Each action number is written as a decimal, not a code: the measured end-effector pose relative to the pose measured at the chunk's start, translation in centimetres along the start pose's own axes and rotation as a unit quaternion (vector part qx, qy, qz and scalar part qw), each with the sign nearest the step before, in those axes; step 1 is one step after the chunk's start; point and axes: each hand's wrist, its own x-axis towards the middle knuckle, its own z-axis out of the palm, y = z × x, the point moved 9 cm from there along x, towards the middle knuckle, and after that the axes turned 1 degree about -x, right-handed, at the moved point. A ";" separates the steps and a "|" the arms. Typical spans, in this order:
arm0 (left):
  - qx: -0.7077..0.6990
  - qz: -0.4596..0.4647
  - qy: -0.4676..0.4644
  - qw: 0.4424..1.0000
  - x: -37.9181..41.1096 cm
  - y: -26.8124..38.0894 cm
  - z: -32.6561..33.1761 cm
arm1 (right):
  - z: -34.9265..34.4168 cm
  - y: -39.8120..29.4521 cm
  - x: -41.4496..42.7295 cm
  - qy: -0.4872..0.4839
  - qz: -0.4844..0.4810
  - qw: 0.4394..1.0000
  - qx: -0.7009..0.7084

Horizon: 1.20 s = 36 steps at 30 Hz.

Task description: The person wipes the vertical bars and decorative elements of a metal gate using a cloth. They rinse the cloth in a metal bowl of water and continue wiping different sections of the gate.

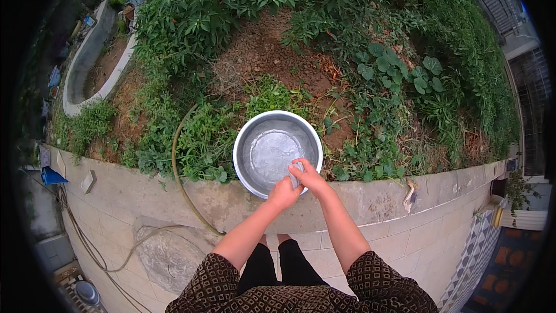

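A round metal basin (278, 124), wet inside with a little clear water on its bottom, rests at the inner edge of a concrete ledge beside the plants. Over its lower right rim, both hands squeeze a bunched, light grey cloth (297, 175) between them. My left hand (284, 192) grips the lower end of the cloth. Higher up and to the right, my right hand (307, 174) is closed round its upper part. The fingers hide much of the cloth.
The concrete ledge (356, 202) borders a garden bed of leafy plants and bare soil (269, 48). A hose (175, 152) crosses the ledge on the left. A flat round stone (167, 258) lies on the paving. Another basin (87, 292) stands at lower left.
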 end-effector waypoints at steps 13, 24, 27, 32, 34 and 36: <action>-0.818 -0.082 -0.400 0.406 -7.5 13.0 2.3 | -0.5 -11.7 -8.9 -0.143 -0.092 0.914 0.369; -0.352 -0.245 -0.155 0.890 -4.1 7.3 1.0 | -1.9 -8.2 -3.6 0.059 -0.123 0.983 0.123; -0.238 -0.213 -0.052 0.946 -2.8 7.2 -0.5 | -2.7 -7.9 -2.3 0.131 -0.144 0.975 0.104; 0.050 -0.071 0.135 0.987 -2.3 8.4 -3.0 | -4.2 -8.1 -2.9 0.250 -0.119 0.955 0.103; 0.072 -0.077 0.108 0.989 -2.4 9.0 -3.2 | -4.7 -8.0 -3.4 0.295 -0.114 0.943 0.105; 0.095 -0.068 0.065 0.991 -2.5 9.4 -3.5 | -4.6 -8.0 -3.9 0.277 -0.113 0.946 0.126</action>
